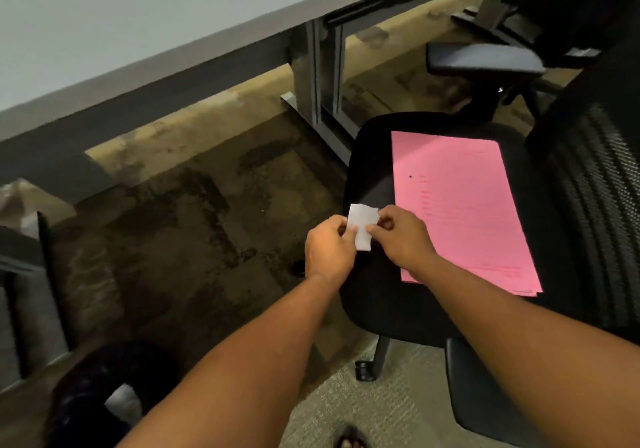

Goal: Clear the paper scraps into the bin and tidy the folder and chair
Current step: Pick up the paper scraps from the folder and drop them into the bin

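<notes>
Both hands had met over the front-left edge of the office chair (374, 156), pinching one small white paper scrap (362, 226) between them: the left hand (329, 250) gripped its left side with thumb and fingers closed narrow on it, and the right hand (401, 236) nipped its right edge the same way. The scrap stood roughly upright, its long axis running from about twelve to six o'clock, held clear of the seat. At about two o'clock from the hands the pink folder (460, 205) lay flat on the seat, its long side pointing away from the person toward twelve, and the right hand was plainly the nearer one to it. A dark round shape sat low at about seven o'clock from the grip, by the left forearm, which may have been the bin (104, 395), though I could not be sure; if so, the left hand would have the shorter way down to it
</notes>
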`<state>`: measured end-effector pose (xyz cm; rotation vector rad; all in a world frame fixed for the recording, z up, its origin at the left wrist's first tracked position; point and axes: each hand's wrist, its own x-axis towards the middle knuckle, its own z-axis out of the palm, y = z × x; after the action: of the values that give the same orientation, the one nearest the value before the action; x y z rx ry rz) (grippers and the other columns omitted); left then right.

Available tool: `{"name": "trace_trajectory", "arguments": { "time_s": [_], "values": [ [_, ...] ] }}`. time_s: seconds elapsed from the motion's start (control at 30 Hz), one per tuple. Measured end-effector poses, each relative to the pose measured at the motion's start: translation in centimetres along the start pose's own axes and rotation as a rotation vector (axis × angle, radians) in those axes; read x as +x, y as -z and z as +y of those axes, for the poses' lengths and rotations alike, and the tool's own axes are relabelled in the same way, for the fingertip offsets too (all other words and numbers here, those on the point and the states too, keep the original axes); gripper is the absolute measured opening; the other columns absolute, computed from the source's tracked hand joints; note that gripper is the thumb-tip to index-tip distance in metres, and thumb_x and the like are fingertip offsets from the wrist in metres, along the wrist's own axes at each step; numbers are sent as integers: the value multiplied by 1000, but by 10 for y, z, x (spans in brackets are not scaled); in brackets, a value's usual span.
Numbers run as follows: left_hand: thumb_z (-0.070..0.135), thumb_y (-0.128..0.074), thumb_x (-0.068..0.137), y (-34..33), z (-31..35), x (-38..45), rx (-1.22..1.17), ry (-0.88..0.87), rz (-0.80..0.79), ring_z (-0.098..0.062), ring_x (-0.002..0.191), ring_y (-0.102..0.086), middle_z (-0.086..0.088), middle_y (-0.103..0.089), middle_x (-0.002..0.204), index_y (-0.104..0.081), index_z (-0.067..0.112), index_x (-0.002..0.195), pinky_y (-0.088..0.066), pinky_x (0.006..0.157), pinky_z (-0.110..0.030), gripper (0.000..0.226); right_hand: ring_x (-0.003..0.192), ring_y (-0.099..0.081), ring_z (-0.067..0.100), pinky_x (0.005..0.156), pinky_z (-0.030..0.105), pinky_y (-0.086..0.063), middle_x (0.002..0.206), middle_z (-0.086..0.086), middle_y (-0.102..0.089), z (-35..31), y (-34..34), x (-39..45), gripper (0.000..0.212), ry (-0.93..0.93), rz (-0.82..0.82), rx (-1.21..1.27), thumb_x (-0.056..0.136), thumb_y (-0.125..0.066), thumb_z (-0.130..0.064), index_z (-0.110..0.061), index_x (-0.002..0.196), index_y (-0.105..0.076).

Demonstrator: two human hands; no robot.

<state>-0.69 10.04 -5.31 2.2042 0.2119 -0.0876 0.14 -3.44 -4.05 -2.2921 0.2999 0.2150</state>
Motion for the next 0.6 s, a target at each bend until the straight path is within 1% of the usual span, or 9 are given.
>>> {"name": "trace_trajectory", "arguments": {
  "time_s": [0.1,0.13,0.2,0.23,0.33,0.4,0.5,0.53,0.6],
  "values": [
    [34,-62,89,37,-39,-9,-42,97,75,-9,76,-63,11,-65,78,-68,23,86,-53,68,-27,13,90,-62,16,63,19,-43,104,-1,-66,-27,-37,-10,16,44,-72,-11,90,-67,-26,-19,104,-63],
    [35,-62,88,51,-55,-13,-41,123,103,-8,74,-62,12,-64,75,-68,23,84,-53,67,-27,14,88,-63,16,64,21,-46,102,-2,-66,-38,-55,-15,16,59,-101,-15,90,-67,-27,-19,104,-64],
    [38,-63,87,79,-89,-22,-40,168,140,-5,71,-61,13,-63,71,-68,24,81,-52,66,-27,16,84,-64,17,70,32,-54,93,-2,-67,-58,-90,-27,12,77,-153,-33,90,-66,-27,-19,100,-65],
    [39,-62,87,93,-106,-27,-36,195,155,-3,71,-60,13,-63,71,-67,25,80,-51,65,-26,16,81,-65,17,70,35,-55,87,-2,-67,-68,-109,-33,9,82,-179,-40,90,-67,-27,-19,96,-65],
    [38,-63,87,135,-161,-45,-62,300,227,-4,71,-61,12,-65,74,-69,22,82,-52,67,-26,18,73,-64,18,67,36,-54,75,-3,-66,-98,-173,-56,9,112,-263,-72,88,-68,-27,-19,89,-64],
    [37,-64,87,155,-189,-58,-96,379,254,-5,74,-63,10,-68,79,-72,19,89,-53,69,-25,20,76,-65,16,66,33,-54,80,-4,-68,-111,-208,-70,13,96,-306,-70,87,-69,-29,-19,93,-65],
    [38,-62,88,201,-248,-85,-81,494,307,-13,78,-65,3,-72,84,-73,18,95,-48,68,-25,24,83,-64,14,62,22,-47,100,1,-70,-135,-285,-101,24,57,-389,-58,87,-70,-31,-17,106,-67],
    [38,-61,88,215,-268,-94,-61,517,320,-17,80,-66,0,-73,85,-73,17,94,-46,68,-25,25,87,-64,15,66,22,-48,105,3,-71,-142,-308,-112,27,50,-425,-49,87,-70,-31,-17,110,-68],
    [36,-62,89,247,-315,-118,-77,592,369,-23,83,-66,-5,-74,87,-73,15,92,-47,69,-27,24,101,-65,22,83,29,-51,115,5,-70,-157,-366,-140,32,48,-511,-50,89,-69,-30,-18,119,-68]
  ]
}}
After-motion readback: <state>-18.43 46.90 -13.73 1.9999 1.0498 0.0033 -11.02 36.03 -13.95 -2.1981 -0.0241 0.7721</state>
